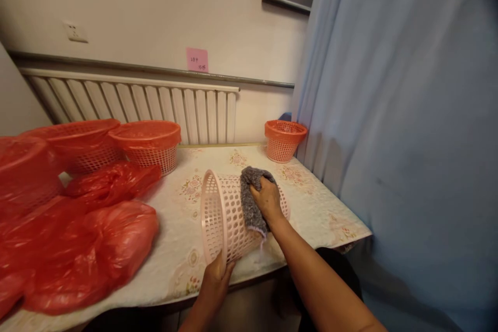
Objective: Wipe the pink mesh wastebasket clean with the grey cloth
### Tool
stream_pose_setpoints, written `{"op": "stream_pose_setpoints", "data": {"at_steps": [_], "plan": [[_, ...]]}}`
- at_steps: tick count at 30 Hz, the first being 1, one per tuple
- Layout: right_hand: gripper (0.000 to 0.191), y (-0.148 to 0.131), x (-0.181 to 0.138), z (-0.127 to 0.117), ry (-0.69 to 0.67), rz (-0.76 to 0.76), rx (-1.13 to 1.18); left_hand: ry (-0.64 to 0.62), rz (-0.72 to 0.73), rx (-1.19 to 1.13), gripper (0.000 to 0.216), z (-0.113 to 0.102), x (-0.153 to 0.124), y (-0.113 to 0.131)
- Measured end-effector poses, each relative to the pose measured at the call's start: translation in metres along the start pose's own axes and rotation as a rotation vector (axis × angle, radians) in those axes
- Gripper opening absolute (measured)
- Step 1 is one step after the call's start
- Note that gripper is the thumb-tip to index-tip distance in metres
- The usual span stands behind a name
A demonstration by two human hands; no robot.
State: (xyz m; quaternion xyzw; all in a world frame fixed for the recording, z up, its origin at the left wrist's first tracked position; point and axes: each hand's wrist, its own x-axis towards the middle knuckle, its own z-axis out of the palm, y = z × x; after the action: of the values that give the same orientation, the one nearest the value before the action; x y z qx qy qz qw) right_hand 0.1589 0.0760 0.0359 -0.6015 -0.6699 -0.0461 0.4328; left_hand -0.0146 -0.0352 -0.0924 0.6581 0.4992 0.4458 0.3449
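Note:
A pale pink plastic wastebasket (232, 212) with a lattice wall lies on its side on the table, its mouth facing left. My left hand (216, 276) grips its rim at the near lower edge, thumb on one side and fingers on the other. Against the upper side of the basket, my right hand (267, 198) presses a grey fuzzy cloth (252, 211), fingers bunched into it. The cloth drapes down over the lattice and a light thread hangs from its lower edge. The basket's base is partly hidden behind the cloth and my right hand.
Several baskets lined with red bags, such as one basket (151, 155), stand at the left behind loose red plastic bags (97, 254). Another lined basket (280, 149) is at the back right, beside a blue curtain (397, 129). A radiator (155, 106) runs behind the flower-patterned tablecloth (315, 218).

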Motion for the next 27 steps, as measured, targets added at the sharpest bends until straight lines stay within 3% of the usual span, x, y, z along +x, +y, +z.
{"op": "stream_pose_setpoints", "data": {"at_steps": [4,7,10,13,17,22,27], "plan": [[0.009,0.02,-0.008,0.002,0.029,0.021,-0.022,-0.058,-0.058,-0.05,0.041,0.001,0.001,0.011],[0.008,0.022,-0.017,0.005,0.043,-0.015,-0.017,-0.068,-0.084,-0.169,0.044,-0.005,0.012,0.045],[0.009,0.021,-0.025,0.006,0.062,-0.027,0.001,0.011,-0.12,-0.313,0.047,-0.012,0.027,0.084],[0.012,0.026,-0.028,0.003,0.054,-0.042,0.029,0.009,-0.207,-0.448,0.049,-0.014,0.037,0.102],[0.014,0.052,-0.023,-0.003,0.026,0.028,0.036,0.021,-0.173,-0.377,0.046,-0.014,0.039,0.095],[0.024,0.096,-0.02,-0.011,0.118,0.233,-0.004,0.025,-0.123,-0.286,0.041,-0.015,0.036,0.085],[0.027,0.097,-0.044,-0.011,0.21,0.314,-0.041,0.011,-0.122,-0.245,0.041,-0.017,0.034,0.077]]}}
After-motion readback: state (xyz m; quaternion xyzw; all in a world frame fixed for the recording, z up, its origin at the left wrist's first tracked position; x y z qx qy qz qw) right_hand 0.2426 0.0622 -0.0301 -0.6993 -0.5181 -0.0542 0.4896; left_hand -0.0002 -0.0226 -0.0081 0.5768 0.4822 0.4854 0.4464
